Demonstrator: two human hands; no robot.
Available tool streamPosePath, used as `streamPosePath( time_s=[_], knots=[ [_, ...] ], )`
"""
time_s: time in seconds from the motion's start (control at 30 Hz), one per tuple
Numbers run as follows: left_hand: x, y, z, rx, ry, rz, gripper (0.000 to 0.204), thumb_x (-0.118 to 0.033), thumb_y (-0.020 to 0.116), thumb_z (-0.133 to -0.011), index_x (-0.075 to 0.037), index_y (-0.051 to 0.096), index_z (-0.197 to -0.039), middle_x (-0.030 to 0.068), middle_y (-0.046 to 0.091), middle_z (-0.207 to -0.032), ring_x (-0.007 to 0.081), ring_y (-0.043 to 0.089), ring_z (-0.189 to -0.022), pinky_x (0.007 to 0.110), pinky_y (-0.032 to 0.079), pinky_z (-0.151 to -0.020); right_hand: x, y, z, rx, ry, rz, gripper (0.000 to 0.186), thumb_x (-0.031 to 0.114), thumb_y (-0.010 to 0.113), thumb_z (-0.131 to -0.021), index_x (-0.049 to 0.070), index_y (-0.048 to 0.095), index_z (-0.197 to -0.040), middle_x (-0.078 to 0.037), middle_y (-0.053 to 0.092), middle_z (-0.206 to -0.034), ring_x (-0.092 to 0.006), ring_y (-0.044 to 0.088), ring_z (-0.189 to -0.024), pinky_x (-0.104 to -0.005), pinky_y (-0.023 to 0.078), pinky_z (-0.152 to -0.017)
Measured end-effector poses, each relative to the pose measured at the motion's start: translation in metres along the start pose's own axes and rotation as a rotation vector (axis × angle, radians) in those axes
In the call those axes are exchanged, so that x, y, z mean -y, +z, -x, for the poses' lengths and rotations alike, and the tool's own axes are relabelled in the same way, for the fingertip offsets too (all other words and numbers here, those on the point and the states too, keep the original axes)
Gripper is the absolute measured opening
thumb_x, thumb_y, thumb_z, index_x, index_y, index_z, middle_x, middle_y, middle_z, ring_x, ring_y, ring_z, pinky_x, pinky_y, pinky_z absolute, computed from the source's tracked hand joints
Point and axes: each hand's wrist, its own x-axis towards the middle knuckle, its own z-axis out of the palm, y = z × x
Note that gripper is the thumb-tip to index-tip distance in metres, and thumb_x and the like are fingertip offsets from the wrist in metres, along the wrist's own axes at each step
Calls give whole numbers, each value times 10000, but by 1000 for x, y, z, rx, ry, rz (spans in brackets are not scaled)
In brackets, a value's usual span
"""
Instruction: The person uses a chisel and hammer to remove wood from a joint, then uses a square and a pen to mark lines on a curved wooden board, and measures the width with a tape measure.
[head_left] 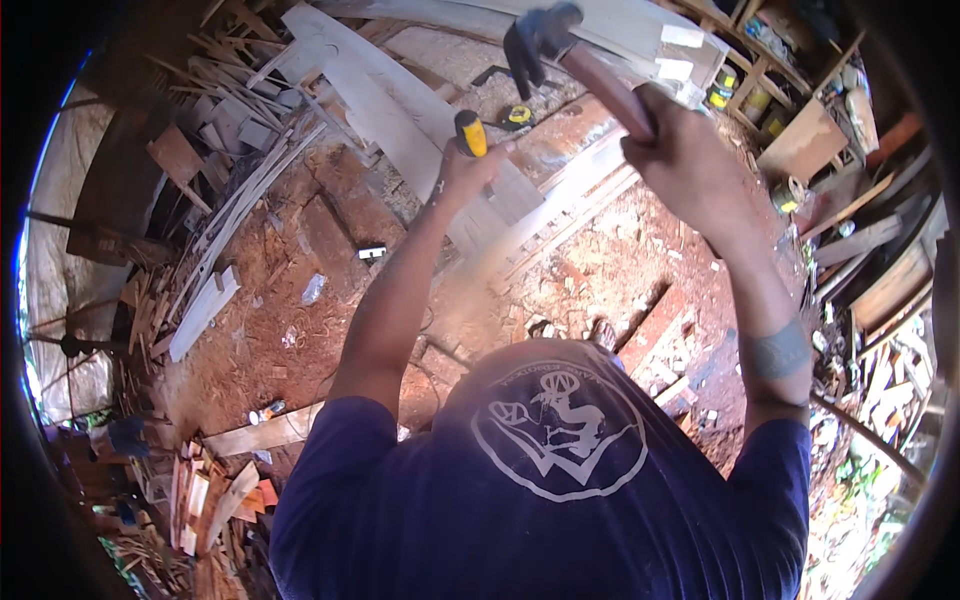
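My left hand [468,172] is closed around the yellow-and-black handle of a chisel [471,134], which stands upright over a pale wooden board [513,190]. The chisel's lower end is hidden by the hand. My right hand [685,165] grips the brown handle of a claw hammer [541,45]. The hammer is raised, its dark head up and to the right of the chisel, apart from it. Beyond the left hand, a yellow-and-black tape measure [516,116] lies on the work surface near a dark angled piece [492,76].
Wide planks [370,85] stretch away at the far left, beside heaps of thin offcuts [240,110]. Shelves with cans [722,85] stand at the far right. Scrap wood [215,500] piles up at the near left. Shavings and small pieces litter the reddish ground [310,240].
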Motion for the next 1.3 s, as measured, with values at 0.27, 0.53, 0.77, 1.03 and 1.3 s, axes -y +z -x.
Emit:
streamPosePath(
  time_s=[0.27,0.53,0.77,1.03,1.3],
  knots=[
    [-23,11,19,-48,64,-152,207,-242,700,-936,-54,647,-869,-12,623,-684,77,561,-506,262,439,-426,66,-26,-29,-636,-438,-545,152,148,626,-926,17,582,-863,-86,592,-588,-241,638,-456,-304,469,-426],
    [-13,-7,36,-104,6,-194,337,-304,769,-836,-15,645,-957,90,655,-732,191,625,-672,383,504,-670,68,-14,-24,-223,-248,-53,151,124,644,-926,-3,604,-997,-104,581,-619,-227,542,-520,-365,428,-543],
    [-29,-4,22,16,10,-174,378,-292,783,-827,-7,625,-1018,108,646,-789,210,626,-736,390,515,-708,23,32,-3,-623,-613,333,146,125,623,-927,-18,610,-905,-175,629,-628,-355,717,-656,-437,532,-553],
    [-5,1,14,-59,16,-183,385,-349,838,-747,-37,710,-933,94,727,-837,199,696,-770,369,529,-715,1,39,42,-111,-13,209,157,141,601,-947,32,583,-1058,10,530,-647,-158,536,-504,-342,425,-478],
    [28,26,-34,-171,223,56,359,-347,780,-813,-14,652,-780,40,605,-608,182,578,-554,372,504,-586,-16,57,137,-9,665,-697,179,12,645,-899,85,488,-853,32,475,-628,-55,433,-467,-248,323,-410]
  ],
)
